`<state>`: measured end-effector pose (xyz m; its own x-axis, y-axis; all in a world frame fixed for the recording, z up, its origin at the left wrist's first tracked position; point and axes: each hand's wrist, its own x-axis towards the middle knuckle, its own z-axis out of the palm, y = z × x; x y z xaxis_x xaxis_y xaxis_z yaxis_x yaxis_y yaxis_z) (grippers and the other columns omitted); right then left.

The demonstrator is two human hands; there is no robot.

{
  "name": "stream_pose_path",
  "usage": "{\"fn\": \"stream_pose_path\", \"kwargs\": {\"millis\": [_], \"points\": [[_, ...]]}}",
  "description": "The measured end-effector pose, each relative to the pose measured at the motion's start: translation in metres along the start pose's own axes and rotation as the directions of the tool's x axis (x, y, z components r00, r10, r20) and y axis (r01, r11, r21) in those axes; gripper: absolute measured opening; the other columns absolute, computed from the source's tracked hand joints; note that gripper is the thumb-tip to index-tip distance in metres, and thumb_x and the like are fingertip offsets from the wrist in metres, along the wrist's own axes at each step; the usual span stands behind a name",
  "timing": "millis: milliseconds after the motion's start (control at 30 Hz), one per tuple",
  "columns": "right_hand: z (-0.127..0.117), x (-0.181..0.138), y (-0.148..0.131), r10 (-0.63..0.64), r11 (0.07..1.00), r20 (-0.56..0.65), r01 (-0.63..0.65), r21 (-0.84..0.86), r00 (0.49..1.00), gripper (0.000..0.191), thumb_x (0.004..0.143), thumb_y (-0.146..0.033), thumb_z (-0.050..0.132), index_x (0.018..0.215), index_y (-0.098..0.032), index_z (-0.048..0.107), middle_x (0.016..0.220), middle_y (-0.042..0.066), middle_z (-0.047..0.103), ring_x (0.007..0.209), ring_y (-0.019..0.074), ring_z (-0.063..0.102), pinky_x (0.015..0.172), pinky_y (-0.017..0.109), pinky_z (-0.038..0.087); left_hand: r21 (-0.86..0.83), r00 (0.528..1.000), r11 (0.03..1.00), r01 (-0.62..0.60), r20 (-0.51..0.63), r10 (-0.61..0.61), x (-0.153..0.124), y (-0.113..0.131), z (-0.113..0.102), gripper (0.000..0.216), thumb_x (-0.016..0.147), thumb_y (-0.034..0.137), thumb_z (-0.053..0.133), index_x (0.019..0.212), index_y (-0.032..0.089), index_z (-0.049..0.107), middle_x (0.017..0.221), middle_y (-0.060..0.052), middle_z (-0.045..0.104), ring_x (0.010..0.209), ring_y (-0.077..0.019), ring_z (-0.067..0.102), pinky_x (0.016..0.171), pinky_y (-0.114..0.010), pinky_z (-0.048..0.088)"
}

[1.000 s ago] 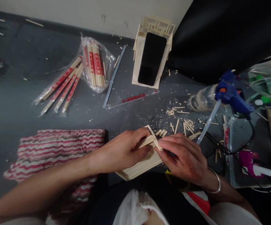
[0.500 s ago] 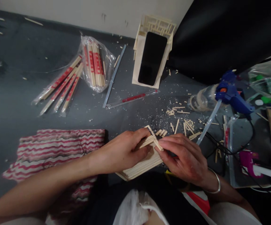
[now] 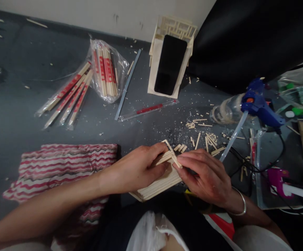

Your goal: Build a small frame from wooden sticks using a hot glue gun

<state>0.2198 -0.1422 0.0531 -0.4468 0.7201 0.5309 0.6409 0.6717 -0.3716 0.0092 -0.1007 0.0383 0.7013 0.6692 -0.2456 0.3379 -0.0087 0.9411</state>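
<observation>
A passage is left across the grey table [image 3: 130, 134] between the striped cloth [image 3: 67, 160] and the wrapped chopsticks [image 3: 67, 87]. To the right of the right hand [image 3: 206, 176], the way is obstructed by the blue glue gun [image 3: 263, 104], a clear jar [image 3: 226, 109] and looping black cable. Ahead of that hand, low stick pieces [image 3: 198, 141] are scattered; farther back, the route is blocked by a tilted phone [image 3: 170, 65].

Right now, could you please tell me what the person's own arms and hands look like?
The left hand and right hand are both bare and ungloved. The visible forearms are sleeveless. A thin, rounded, silvery bangle circles the right wrist.
</observation>
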Motion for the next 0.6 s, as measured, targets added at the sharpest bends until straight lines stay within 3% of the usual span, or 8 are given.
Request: {"fn": "stream_pose_path", "kwargs": {"millis": [600], "points": [[0.0004, -0.0002, 0.0001, -0.010, 1.000, -0.001, 0.010, -0.006, 1.000, 0.008, 0.097, -0.011, 0.066, 0.103, -0.014, 0.065, 0.084, 0.006, 0.079, 0.078, 0.0127, 0.075, 0.075, 0.025, 0.065, 0.004, 1.000, 1.000, -0.002, 0.003, 0.002, -0.0004, -0.0002, -0.0001, 0.008, 0.090, 0.018, 0.054, 0.095, 0.019, 0.059, 0.070, 0.007, 0.057, 0.060, -0.0090, 0.048, 0.057, -0.022, 0.035]]}}
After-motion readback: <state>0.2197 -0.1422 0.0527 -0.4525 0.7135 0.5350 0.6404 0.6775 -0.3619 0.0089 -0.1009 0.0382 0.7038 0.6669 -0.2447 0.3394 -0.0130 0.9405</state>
